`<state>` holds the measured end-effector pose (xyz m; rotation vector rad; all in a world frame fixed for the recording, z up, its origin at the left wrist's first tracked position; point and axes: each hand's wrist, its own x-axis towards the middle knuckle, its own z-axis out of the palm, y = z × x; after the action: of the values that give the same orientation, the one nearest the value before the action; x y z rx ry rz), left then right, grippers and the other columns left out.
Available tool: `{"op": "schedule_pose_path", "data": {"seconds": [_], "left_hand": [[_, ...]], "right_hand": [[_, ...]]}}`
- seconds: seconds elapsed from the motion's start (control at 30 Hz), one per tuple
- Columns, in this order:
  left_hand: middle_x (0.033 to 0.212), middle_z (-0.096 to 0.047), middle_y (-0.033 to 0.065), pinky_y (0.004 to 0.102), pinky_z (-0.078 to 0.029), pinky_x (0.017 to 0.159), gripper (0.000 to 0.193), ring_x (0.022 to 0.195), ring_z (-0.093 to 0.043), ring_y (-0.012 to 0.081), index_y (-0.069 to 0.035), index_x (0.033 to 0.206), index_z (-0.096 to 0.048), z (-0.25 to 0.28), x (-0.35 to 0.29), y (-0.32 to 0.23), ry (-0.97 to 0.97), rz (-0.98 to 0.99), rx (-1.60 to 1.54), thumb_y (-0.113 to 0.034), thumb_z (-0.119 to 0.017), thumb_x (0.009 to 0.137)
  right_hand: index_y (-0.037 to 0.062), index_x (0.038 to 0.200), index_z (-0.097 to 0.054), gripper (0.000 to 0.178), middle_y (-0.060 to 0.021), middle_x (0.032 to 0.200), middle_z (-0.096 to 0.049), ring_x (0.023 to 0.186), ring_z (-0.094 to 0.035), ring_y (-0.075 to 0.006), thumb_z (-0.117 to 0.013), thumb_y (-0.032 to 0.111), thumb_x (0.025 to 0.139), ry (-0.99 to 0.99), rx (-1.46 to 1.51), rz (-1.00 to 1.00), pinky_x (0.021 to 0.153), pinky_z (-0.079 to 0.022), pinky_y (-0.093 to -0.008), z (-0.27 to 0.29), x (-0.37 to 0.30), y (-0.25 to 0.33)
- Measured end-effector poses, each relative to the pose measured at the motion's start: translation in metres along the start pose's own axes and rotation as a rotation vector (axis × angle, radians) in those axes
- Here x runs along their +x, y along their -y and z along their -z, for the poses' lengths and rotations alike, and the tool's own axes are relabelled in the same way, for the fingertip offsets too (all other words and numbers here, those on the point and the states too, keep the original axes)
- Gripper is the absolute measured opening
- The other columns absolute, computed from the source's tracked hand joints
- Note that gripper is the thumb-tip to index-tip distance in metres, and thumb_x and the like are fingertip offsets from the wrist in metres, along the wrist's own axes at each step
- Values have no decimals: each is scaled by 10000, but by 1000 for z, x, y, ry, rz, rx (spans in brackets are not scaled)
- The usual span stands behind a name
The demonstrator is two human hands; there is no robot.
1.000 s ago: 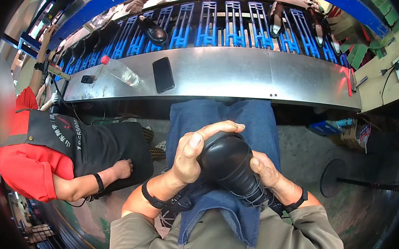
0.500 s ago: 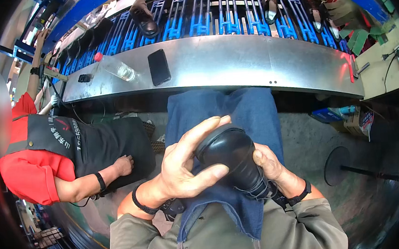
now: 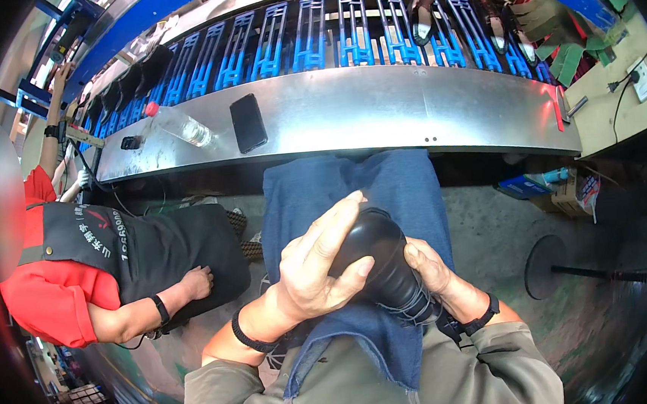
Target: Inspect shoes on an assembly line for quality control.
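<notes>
A black leather shoe [image 3: 374, 251] is held over my lap, its rounded toe pointing away from me and its laces [image 3: 412, 310] toward my body. Along the left side of the toe, my left hand [image 3: 315, 267] grips it, thumb on the upper and long fingers against the far edge. My right hand [image 3: 431, 266] holds the shoe's right side, with the thumb pressed near the upper. Both hands are closed on it. Most of the sole and the heel end are hidden.
Ahead stands a metal bench [image 3: 332, 114] bearing a phone [image 3: 249, 123] and a clear bottle [image 3: 185, 127]. Behind runs a conveyor with blue racks [image 3: 314, 39] and several shoes at right. A person in red [image 3: 57, 295] sits close on my left. A black round-based stand [image 3: 545, 268] is right.
The shoe's toe has turned slightly, with my left hand still around it. Beyond the bench, another person's gloved hand and the dark shoe by it have left the conveyor's left part.
</notes>
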<state>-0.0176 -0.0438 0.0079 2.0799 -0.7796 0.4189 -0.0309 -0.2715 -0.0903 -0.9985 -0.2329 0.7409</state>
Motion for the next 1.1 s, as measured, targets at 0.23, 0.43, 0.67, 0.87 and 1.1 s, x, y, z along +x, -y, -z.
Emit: {"op": "schedule_pose_path", "data": {"seconds": [0.23, 0.43, 0.67, 0.87, 1.1], "left_hand": [[1374, -543, 282, 383, -456, 1052, 1032, 1221, -602, 330, 78, 1563, 4, -41, -8, 12, -6, 209, -373, -243, -738, 920], [1361, -547, 312, 425, -515, 987, 832, 1193, -616, 428, 67, 1509, -333, -28, 22, 19, 53, 101, -130, -298, -753, 890], [1412, -522, 290, 412, -567, 889, 706, 1082, -669, 423, 50, 1485, -394, -32, 15, 40, 58, 89, -243, -202, -722, 913], [1372, -525, 330, 430, -578, 846, 678, 1046, -665, 451, 66, 1492, -361, -29, 15, 26, 90, 176, -222, -134, -687, 931], [1369, -517, 352, 446, -572, 861, 710, 1067, -653, 460, 80, 1512, -299, -24, 13, 10, 47, 184, -149, -109, -671, 937]], "right_hand": [[-34, 1408, -485, 673, -188, 1278, -641, 1054, -687, -289, -407, 530, 1050, -149, 345, -44, 943, -560, -387, 0, 8, 4], [9, 1369, -509, 716, -256, 1053, -690, 808, -723, -384, -291, 607, 1041, -45, 851, -148, 749, -627, -494, -6, 14, 14], [29, 1333, -526, 565, -292, 930, -678, 764, -725, -386, -332, 491, 1071, -71, 649, -27, 680, -640, -421, -7, 9, 4], [18, 1266, -584, 651, -258, 873, -698, 719, -727, -368, -312, 568, 1052, -122, 782, -233, 654, -640, -419, -13, 12, 19], [20, 1302, -570, 686, -248, 986, -707, 813, -734, -347, -314, 600, 1041, -98, 827, -252, 731, -635, -441, -14, 16, 17]]}}
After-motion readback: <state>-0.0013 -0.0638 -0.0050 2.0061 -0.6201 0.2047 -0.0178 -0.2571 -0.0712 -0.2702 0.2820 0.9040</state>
